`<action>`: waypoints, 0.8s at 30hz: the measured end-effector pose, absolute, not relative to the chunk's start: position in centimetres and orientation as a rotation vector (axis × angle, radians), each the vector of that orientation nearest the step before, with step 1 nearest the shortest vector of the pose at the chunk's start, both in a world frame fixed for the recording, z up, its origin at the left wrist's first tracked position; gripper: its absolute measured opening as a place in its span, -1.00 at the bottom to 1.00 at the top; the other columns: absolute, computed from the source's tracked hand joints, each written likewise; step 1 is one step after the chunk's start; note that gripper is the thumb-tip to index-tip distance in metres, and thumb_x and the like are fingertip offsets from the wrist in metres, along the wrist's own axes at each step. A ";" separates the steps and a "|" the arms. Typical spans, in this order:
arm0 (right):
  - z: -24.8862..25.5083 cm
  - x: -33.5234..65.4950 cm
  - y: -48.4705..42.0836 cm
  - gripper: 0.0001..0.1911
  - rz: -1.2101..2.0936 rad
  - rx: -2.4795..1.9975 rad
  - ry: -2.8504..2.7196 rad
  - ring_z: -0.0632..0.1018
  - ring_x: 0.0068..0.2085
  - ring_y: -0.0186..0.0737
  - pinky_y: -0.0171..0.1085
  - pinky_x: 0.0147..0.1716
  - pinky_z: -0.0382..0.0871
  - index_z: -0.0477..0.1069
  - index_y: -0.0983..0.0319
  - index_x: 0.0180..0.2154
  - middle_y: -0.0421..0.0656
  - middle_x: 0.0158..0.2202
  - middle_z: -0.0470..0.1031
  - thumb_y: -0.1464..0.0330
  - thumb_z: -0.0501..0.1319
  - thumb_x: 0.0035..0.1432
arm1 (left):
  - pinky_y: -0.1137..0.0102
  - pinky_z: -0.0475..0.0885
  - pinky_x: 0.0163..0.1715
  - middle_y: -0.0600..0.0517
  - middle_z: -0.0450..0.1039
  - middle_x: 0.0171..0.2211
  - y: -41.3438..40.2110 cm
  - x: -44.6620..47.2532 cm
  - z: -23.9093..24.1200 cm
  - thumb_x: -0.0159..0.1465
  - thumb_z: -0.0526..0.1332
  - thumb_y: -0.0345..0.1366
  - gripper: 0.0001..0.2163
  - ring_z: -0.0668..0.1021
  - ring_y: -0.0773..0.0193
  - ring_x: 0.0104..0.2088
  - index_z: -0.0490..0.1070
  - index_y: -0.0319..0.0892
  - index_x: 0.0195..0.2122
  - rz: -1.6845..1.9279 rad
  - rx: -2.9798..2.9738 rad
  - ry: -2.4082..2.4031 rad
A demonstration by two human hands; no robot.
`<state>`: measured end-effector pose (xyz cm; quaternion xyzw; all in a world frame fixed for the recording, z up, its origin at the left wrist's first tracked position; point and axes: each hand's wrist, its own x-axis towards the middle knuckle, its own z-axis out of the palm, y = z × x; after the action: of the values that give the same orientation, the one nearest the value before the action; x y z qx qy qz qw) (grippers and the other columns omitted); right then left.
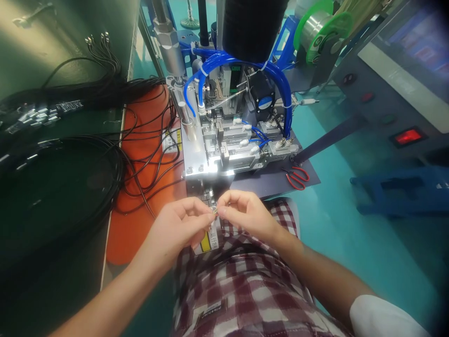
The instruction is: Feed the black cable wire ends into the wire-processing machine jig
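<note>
Left hand (178, 224) and right hand (245, 213) meet fingertip to fingertip, both pinching a tiny brass-coloured metal piece (214, 212) just before the silver metal machine (224, 154), seemingly for a steady grip.

Red snips (297, 177), green spool (317, 29), black cables (115, 154)

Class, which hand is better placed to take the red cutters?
Probably the right hand: the red cutters lie on its side, farther from the left hand. Both pinch a small part.
</note>
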<state>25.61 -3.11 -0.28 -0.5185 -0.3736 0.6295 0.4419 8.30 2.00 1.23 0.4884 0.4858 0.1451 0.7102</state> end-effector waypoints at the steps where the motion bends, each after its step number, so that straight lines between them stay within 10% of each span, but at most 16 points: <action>1: -0.2 25.5 -3.2 -0.66 1.560 -1.290 -0.918 0.18 -0.60 -0.47 -0.40 -0.64 0.02 0.37 0.26 -0.42 -0.34 -0.59 0.25 0.13 0.35 0.06 | 0.54 0.04 -0.67 0.17 0.26 -0.72 2.0 8.3 1.2 0.10 0.38 -0.16 -0.76 0.22 0.52 -0.72 0.42 -0.20 -0.51 0.336 1.071 1.077; 24: -0.3 24.8 -3.4 -0.70 1.481 -1.295 -0.865 0.23 -0.55 -0.44 -0.38 -0.59 0.08 0.38 0.26 -0.47 -0.27 -0.54 0.35 0.19 0.38 0.00 | 0.54 0.09 -0.67 0.17 0.27 -0.72 1.6 8.1 0.8 0.09 0.36 -0.15 -0.78 0.26 0.48 -0.71 0.44 -0.19 -0.49 0.320 1.134 1.114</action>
<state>24.85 -3.37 -0.31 -0.5299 -0.3539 0.6059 0.4762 8.06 1.64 0.80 0.5070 0.4980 0.1429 0.6889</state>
